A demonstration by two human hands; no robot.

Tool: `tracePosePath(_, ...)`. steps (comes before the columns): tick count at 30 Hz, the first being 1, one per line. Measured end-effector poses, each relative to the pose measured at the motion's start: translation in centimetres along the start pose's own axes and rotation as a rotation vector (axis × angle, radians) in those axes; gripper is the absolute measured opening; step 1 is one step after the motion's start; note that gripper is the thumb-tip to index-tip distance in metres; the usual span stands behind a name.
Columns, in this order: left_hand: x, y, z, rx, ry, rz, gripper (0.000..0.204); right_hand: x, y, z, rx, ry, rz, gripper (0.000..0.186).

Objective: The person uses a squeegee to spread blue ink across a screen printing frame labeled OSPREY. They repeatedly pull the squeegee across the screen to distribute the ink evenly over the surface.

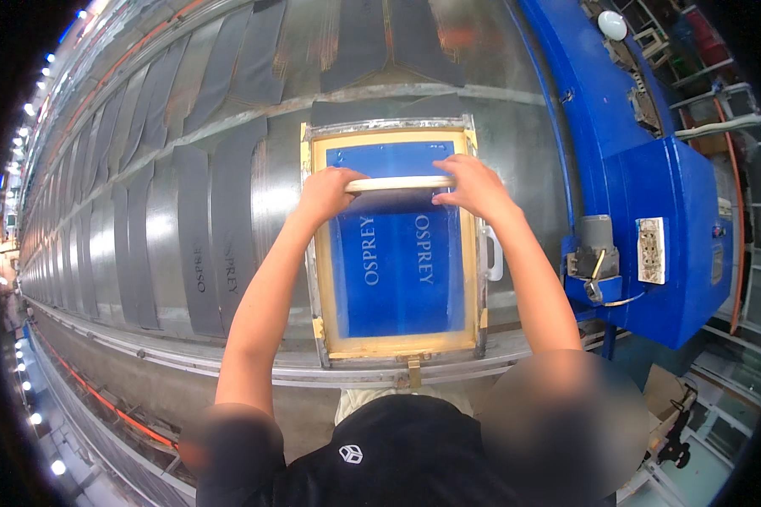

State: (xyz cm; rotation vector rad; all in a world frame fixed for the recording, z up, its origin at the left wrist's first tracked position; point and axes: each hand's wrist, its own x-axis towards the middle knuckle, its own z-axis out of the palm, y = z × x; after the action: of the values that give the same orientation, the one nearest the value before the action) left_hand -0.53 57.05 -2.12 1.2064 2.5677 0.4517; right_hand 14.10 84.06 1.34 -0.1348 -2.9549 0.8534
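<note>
Screen frame [397, 346] on table [516, 110], directly before person [389, 448]. Bar [402, 182] crosswise over frame's far half, left fingers [342, 175] at its left end, right fingers [451, 164] at its right. Cut fabric pieces [196, 245] in rows on table, left of frame and beyond it. Rail [169, 353] along table's near edge. Machine [630, 190] right of table.

- Blue machine housing [692, 279] is mounted at right.
- Stained white socket panel [651, 251] is fixed to it.
- Grey box [594, 232] is set just left of the panel.
- White round object [611, 25] is seen higher up, kind unclear.
- Bright lamps [57, 466] are strung along left edge.
</note>
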Motion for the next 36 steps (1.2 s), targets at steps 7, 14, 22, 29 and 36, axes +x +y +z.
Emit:
tracePosePath(7,-1.5,0.6,4.0,-0.021,0.161,-0.047,0.038,-2.2,3.6,7.9,-0.035,0.094,0.020,0.034)
tracePosePath(14,-17.8,6.9,9.2,-0.029,0.185,-0.095,0.042,-17.9,-2.2,10.4,0.058,0.064,0.027,0.036)
tracePosePath(22,-25.0,9.9,10.3,-0.001,0.143,-0.039,0.048,-25.4,-5.8,10.2,0.091,0.047,0.016,0.041)
tracePosePath(29,-7.1,1.9,5.7,0.002,0.193,-0.024,0.040,-7.0,2.6,9.0,0.028,0.099,-0.025,0.042)
tracePosePath(36,5.2,-0.9,2.6,0.062,0.104,-0.097,0.035,3.8,5.5,4.9,0.001,0.005,0.169,0.032)
